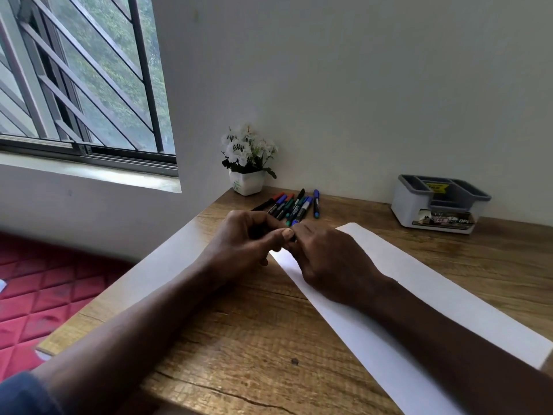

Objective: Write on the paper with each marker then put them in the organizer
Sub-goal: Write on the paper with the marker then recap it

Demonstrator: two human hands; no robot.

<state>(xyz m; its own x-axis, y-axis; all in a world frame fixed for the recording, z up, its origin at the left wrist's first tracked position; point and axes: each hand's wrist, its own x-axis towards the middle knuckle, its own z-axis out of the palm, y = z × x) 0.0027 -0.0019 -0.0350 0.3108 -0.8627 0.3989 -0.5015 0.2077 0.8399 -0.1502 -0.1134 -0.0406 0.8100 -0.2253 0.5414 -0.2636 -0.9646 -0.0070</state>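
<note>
While left hand [248,244] and right hand [326,259] pinch one marker [294,223], yellow label [435,187] inside organizer [416,212], flowers [245,148] in pot [248,183].

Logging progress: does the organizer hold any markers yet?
Empty as far as visible: no marker sticks up from the grey organizer; the markers lie piled on the desk by the flower pot. Compartment floors are partly hidden.

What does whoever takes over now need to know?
Left hand grips a dark marker; right hand pinches its other end, probably uncapping.
The other red, blue, green and black capped markers lie piled at the wooden desk's back edge. The grey-and-white plastic organizer stands at right, no markers seen inside.
White paper sheet under the hands shows no writing.
Left: write with every marker, store each.
</note>
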